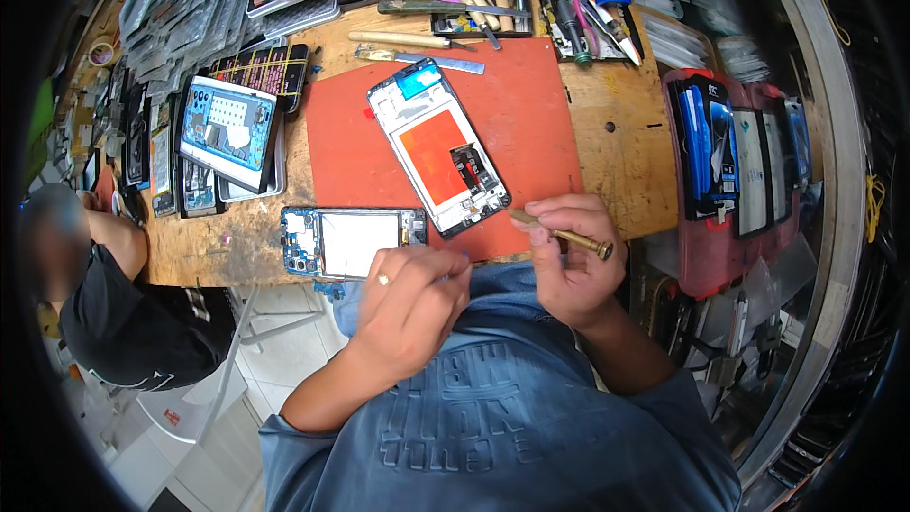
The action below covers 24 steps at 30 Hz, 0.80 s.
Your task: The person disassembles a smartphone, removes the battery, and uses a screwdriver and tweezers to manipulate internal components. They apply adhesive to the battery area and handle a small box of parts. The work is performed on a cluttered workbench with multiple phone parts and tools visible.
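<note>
A phone frame [438, 147] without its back lies tilted on the orange-red mat [531, 123], its orange battery area and black ribbon part facing up. My right hand [580, 261] grips a brass-coloured, rod-like tool [580, 241] with a wide round end. The tool's other end is beside the frame's lower right corner; I cannot tell whether they touch. My left hand [409, 303], wearing a ring, has its fingers curled together at the mat's near edge. What they hold, if anything, is hidden. Just beyond it lies a second opened phone frame [358, 239], partly covered by that hand.
Pry tools [403, 39] and a metal blade [445, 64] lie along the mat's far edge. Opened phones [227, 133] are stacked at left, below bubble-wrap sleeves [180, 19]. Pliers [569, 9] crowd the far right. A person [137, 303] sits at left.
</note>
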Available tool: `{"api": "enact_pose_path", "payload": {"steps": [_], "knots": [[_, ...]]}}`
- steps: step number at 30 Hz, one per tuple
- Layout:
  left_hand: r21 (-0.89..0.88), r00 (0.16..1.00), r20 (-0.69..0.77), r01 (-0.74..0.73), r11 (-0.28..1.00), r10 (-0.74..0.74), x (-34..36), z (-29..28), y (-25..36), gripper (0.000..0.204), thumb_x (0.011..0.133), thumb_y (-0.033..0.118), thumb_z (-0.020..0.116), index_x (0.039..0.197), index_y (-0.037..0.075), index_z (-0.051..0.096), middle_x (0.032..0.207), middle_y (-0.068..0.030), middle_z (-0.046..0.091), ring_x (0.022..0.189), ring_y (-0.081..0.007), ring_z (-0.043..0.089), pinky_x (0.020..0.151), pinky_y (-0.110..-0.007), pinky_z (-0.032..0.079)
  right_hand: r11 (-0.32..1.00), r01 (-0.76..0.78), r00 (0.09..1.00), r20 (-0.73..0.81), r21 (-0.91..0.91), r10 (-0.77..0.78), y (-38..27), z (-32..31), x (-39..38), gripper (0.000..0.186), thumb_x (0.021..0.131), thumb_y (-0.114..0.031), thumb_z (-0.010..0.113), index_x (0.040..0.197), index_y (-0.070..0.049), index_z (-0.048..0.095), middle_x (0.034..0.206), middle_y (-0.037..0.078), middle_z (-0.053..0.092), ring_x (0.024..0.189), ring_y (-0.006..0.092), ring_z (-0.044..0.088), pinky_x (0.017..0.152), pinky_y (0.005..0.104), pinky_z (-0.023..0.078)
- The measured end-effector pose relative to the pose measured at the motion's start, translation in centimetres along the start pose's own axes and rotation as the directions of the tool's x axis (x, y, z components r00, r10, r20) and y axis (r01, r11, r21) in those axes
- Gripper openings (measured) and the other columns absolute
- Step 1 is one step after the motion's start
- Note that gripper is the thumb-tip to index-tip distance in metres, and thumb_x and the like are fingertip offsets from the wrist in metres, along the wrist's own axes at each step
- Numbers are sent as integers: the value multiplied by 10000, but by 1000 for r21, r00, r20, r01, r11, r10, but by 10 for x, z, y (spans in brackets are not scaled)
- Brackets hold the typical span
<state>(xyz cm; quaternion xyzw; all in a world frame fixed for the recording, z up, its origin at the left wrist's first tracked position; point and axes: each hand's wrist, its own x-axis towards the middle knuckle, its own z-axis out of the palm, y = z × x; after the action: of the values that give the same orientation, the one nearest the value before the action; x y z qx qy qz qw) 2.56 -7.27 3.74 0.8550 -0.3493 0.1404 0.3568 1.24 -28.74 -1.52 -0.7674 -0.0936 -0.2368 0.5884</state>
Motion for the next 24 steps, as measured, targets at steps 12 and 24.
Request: {"api": "enact_pose_path", "payload": {"steps": [12,24], "knots": [[-197,891,423,267,943,-164,-62,-45,23,265,884,-26,754,1148,-44,747,1086,-147,714,994,-331,711,848,-424,603,969,-128,990,91,212,111,-29,-7,-2,155,1113,-26,555,1240,53,597,974,163,665,800,193,670,695,315,573],[370,983,-42,181,911,-178,-90,-83,-37,487,692,-1,897,1163,26,779,1031,-111,712,983,-305,712,863,-418,596,979,51,881,470,-195,47,-55,22,6,373,849,-15,836,1202,44,732,953,162,694,745,273,707,661,378,584]]}}
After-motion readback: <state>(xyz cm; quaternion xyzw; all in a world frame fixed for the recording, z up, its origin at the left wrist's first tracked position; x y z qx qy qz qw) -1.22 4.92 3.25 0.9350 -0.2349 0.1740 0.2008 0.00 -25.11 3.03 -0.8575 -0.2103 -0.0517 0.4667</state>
